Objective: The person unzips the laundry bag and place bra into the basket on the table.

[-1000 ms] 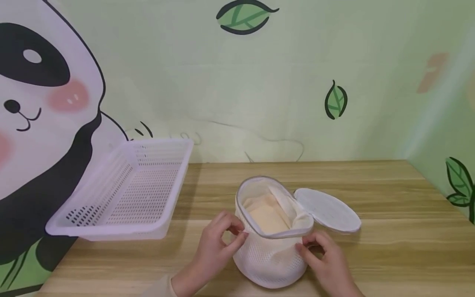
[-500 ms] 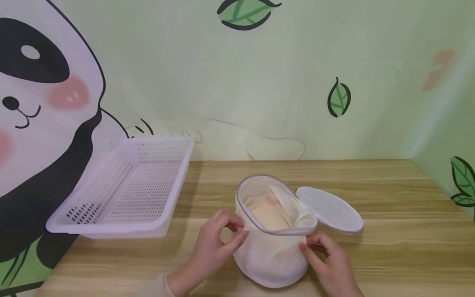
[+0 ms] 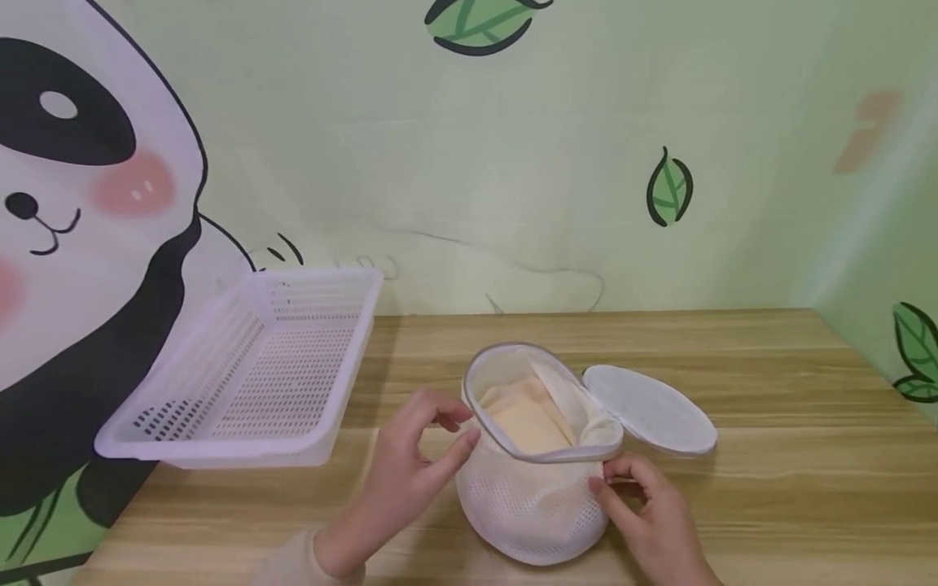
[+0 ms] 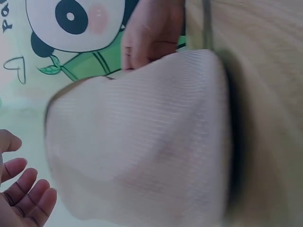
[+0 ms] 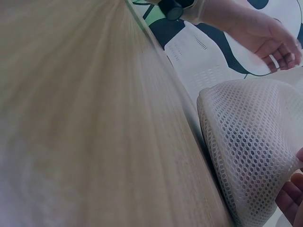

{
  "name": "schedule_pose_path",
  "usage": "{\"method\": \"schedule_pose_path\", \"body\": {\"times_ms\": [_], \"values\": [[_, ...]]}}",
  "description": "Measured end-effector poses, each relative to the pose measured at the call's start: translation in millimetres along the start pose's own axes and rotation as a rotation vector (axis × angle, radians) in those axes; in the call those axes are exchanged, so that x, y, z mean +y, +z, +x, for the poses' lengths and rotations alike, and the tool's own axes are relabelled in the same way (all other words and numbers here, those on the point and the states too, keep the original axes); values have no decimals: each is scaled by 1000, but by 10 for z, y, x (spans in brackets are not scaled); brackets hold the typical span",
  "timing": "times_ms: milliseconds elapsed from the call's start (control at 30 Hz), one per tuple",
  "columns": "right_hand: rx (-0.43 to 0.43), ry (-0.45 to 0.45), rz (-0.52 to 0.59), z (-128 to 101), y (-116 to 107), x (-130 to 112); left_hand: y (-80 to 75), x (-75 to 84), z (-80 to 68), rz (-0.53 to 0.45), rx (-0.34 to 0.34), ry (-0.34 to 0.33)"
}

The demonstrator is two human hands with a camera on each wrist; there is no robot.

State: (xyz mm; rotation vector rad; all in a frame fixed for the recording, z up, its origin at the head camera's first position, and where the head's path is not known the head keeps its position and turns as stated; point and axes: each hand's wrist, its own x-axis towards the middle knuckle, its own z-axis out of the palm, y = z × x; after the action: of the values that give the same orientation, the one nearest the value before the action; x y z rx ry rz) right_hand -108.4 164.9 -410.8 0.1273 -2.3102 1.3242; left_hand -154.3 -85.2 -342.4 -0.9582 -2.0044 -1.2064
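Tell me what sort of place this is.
Probably a staged room corner at home or in a playroom, not a workshop. A cartoon panda mural covers the wall, and on the wooden table stand a mesh laundry bag and an empty white plastic basket.

The head view was bright and evenly lit, with soft light and only faint shadows: one under the basket (image 3: pixel 249 382) at left and one beside the mesh bag (image 3: pixel 531 496). A pale glare streak crossed the wall at upper right. The left wrist view was blurred and smeared throughout. In the right wrist view the tabletop (image 5: pixel 85 123) was out of focus, while the mesh was sharp.
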Motion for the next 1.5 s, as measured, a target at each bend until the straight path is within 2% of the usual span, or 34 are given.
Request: {"method": "schedule_pose_path", "body": {"times_ms": [167, 333, 467, 633, 767, 867, 967, 1100, 1367, 1500], "values": [[7, -37, -3, 6, 4, 16, -34, 94, 185, 58, -20, 38], [22, -94, 6, 2, 16, 43, -32, 205, 429, 117, -140, -11], [25, -134, 22, -3, 26, 38, 8, 265, 618, 145, -297, -60], [24, -161, 22, -2, 28, 20, 117, 265, 820, 248, -555, -99], [24, -189, 4, -13, 36, 23, 228, 215, 913, 336, -739, -98], [29, -207, -5, -23, 41, 26, 293, 197, 939, 398, -836, -69], [37, -219, -14, -27, 37, 20, 321, 186, 936, 433, -865, -2], [43, -248, -23, -34, 38, 20, 337, 143, 895, 429, -851, 61], [64, -338, -12, -53, 74, 40, 344, 70, 737, 396, -859, 10], [66, -350, -12, -70, 79, 39, 343, 51, 651, 395, -856, -6]]}}
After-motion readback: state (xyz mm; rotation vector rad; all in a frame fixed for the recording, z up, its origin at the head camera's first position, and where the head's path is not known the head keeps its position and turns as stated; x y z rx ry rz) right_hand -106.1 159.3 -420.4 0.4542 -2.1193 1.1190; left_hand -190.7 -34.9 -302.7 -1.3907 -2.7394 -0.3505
